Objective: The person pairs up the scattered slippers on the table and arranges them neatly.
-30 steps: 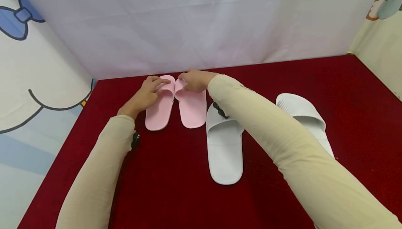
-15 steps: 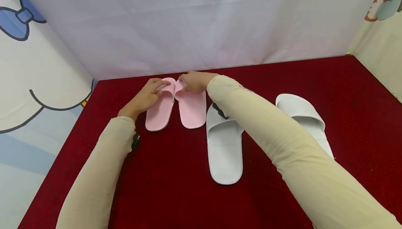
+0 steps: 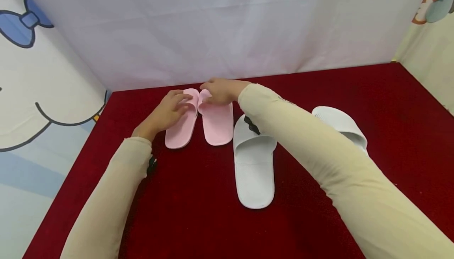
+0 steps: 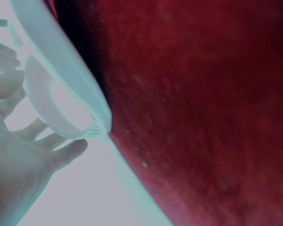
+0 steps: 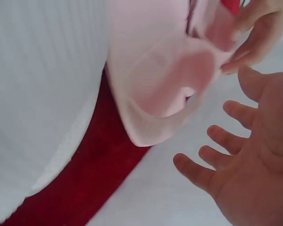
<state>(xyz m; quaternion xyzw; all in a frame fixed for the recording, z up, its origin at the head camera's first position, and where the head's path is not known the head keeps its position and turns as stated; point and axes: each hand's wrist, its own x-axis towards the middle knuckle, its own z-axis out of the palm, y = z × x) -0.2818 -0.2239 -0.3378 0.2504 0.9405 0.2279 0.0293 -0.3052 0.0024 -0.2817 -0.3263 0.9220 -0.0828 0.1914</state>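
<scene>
Two pink slippers lie side by side at the back of the red surface, their toe ends close together. My left hand (image 3: 166,111) is over the strap of the left pink slipper (image 3: 179,133). In the left wrist view its fingers (image 4: 68,153) spread beside the strap of the slipper, which looks washed out; contact is hard to tell. My right hand (image 3: 220,91) hovers by the toe end of the right pink slipper (image 3: 218,129) and hides part of its strap. The right wrist view shows that hand's fingers (image 5: 193,172) straight and spread, apart from the slipper.
A larger white slipper (image 3: 254,176) lies just right of the pink ones, partly under my right sleeve. Another white slipper (image 3: 338,120) is farther right, mostly hidden by that sleeve. A white cloth wall (image 3: 227,34) rises behind the red surface (image 3: 198,219).
The left pink slipper's toe end sits slightly nearer me than a second ago. My right arm has shifted a little, covering more of the far right white slipper.
</scene>
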